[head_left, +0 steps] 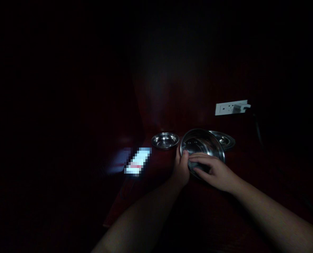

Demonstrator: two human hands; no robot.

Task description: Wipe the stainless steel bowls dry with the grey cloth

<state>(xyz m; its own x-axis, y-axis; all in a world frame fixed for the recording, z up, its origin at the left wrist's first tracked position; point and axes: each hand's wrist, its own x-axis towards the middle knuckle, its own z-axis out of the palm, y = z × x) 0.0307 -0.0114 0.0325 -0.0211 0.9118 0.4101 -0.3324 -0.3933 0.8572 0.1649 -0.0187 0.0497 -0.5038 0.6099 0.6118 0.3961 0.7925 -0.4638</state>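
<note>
A shiny, deep metal bowl point(211, 142) is tilted, with its opening turned toward me. My left hand point(182, 168) grips its left side, thumb at the rim and the other fingers mostly hidden behind. Across the bowl's near side lies my right hand point(214, 172), fingers bent over it and thumb a little apart. A finely dotted grey patch point(190, 164) shows beside the right fingertips; I cannot tell whether it belongs to the bowl. Behind and left stands a shallow metal dish point(165, 140). An oval metal plate or lid point(226, 140) lies behind the bowl, partly covered.
A lit phone point(138, 161), its screen blurred, lies left of my hands on the dark red table point(156, 182). A white wall socket point(226, 108) holds a plug point(242, 107), with a dark cable running down to the right. Most surroundings are too dark to make out.
</note>
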